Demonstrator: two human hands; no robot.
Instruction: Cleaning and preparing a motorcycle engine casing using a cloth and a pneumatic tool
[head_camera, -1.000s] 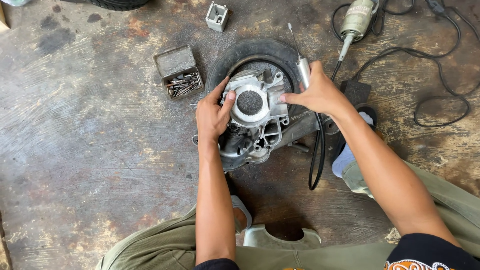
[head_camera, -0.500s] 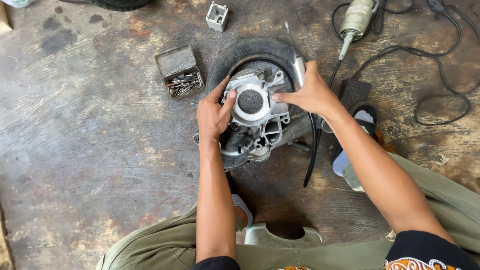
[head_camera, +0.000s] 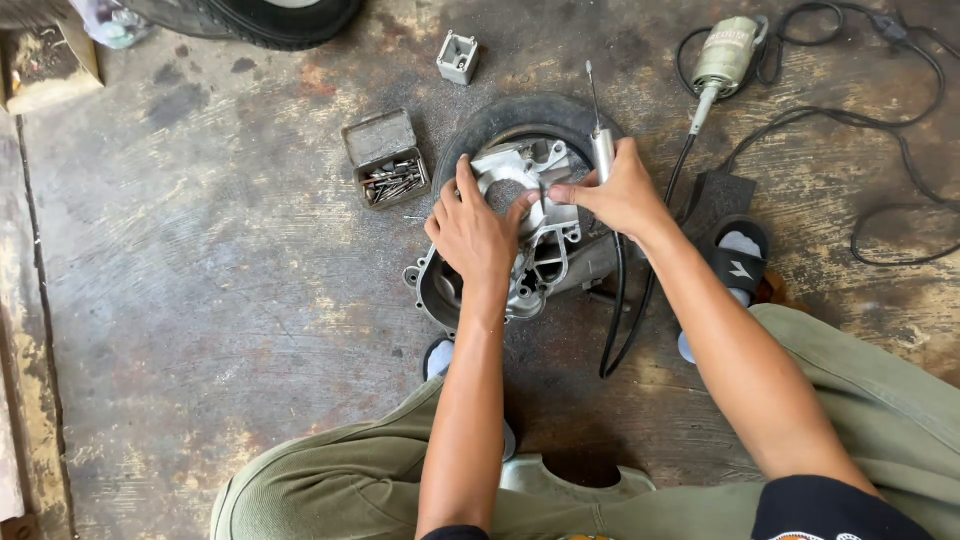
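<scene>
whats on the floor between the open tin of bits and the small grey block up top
Nothing: in the head view the stretch of stained concrete floor between the tin and the block is bare.

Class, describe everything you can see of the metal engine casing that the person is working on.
The engine casing is a grey cast-metal part with ribs, lugs and a round opening near its top. It rests on a small black tyre lying flat on the stained floor. The left hand presses on its middle; the right hand touches its upper right edge while gripping a slim rotary handpiece pointing up.
</scene>
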